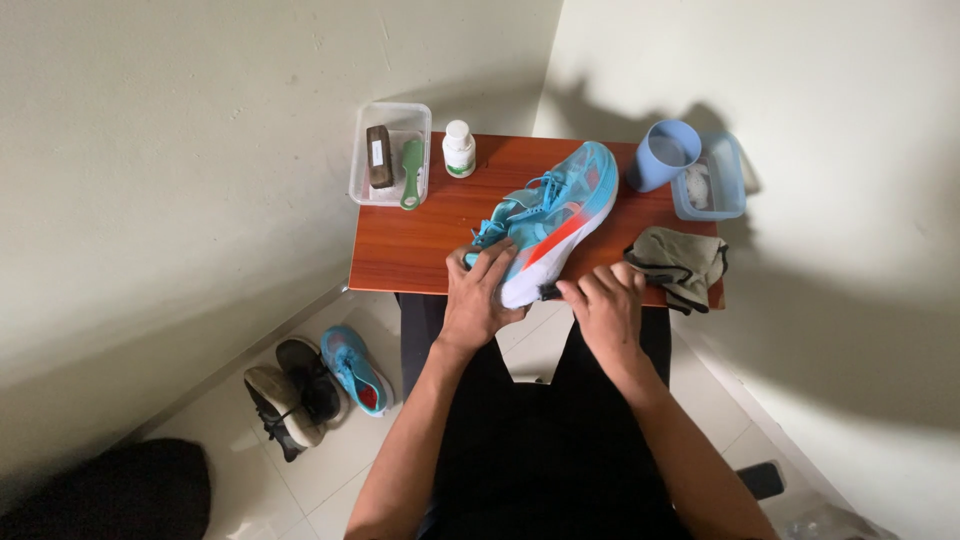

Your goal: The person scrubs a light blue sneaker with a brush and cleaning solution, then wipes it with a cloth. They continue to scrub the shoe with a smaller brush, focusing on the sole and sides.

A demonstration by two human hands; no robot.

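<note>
Both hands are working the blue shoe (548, 222): left hand (478, 298) clamping its heel, right hand (605, 305) fingers curling at the sole. Overhanging the counter (420, 250) edge, it risks slipping off.

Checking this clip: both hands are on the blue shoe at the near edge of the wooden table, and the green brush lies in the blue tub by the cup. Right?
Not quite. The green brush lies in the clear tub at the table's far left corner, not the blue tub by the cup. The head view shows it. Left hand and right hand are on the blue shoe.
</note>
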